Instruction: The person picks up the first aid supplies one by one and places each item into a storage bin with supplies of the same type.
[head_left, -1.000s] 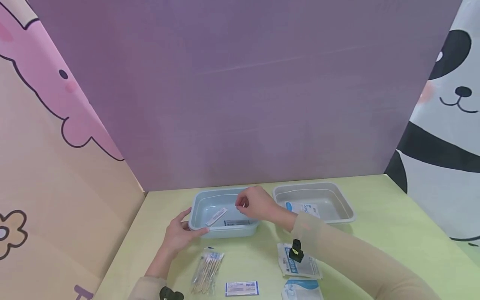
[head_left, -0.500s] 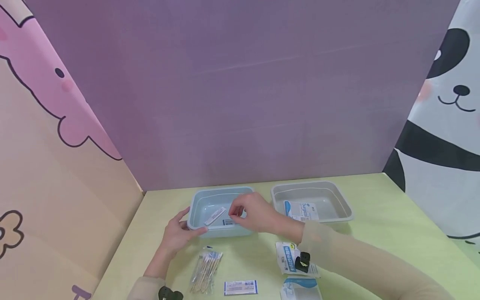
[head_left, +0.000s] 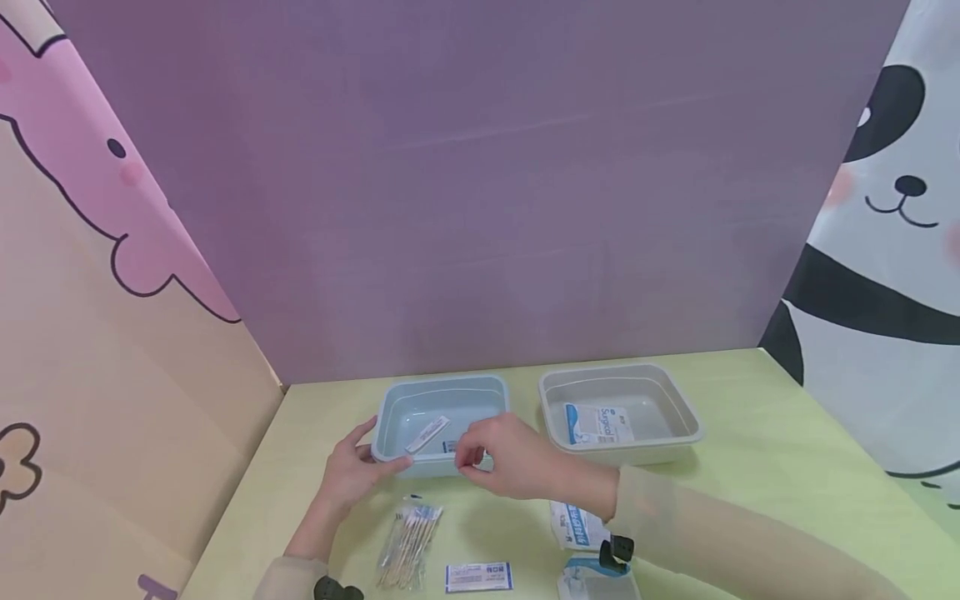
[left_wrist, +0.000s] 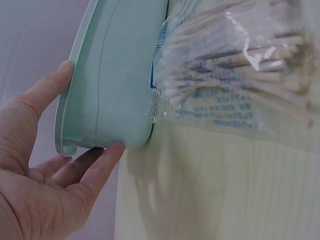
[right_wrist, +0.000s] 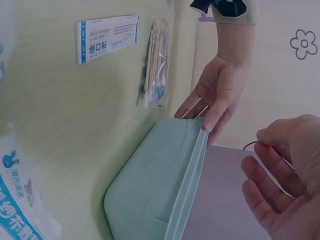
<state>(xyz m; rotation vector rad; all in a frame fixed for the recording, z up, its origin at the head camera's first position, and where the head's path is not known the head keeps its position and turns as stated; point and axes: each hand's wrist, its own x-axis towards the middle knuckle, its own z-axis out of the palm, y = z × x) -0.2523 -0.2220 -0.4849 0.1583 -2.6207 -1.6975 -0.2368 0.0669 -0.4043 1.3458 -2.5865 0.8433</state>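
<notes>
My left hand (head_left: 348, 475) grips the left end of a light-blue plastic basin (head_left: 420, 468), thumb on the rim and fingers against its outer side in the left wrist view. Inside the basin lie a small white wrapped strip (head_left: 427, 434) and a dark-printed piece (head_left: 449, 447), partly hidden by my right hand (head_left: 513, 458). That hand is over the basin's front right edge. Thumb and index finger pinch a thin, dark, curved strand (right_wrist: 250, 144), seen in the right wrist view. A clear bag of cotton swabs (head_left: 408, 546) lies before the basin.
A grey basin (head_left: 667, 447) stands to the right, holding a white-and-blue packet (head_left: 600, 423) marked "Surgical". Nearer on the table are a bandage packet (head_left: 478, 577), a gauze packet (head_left: 573, 525) partly behind my right arm, and another blue-topped packet (head_left: 596, 583).
My right hand has moved from above the blue basin's inside toward me, to its front edge, fingers still pinched. The left hand keeps its place on the rim.
</notes>
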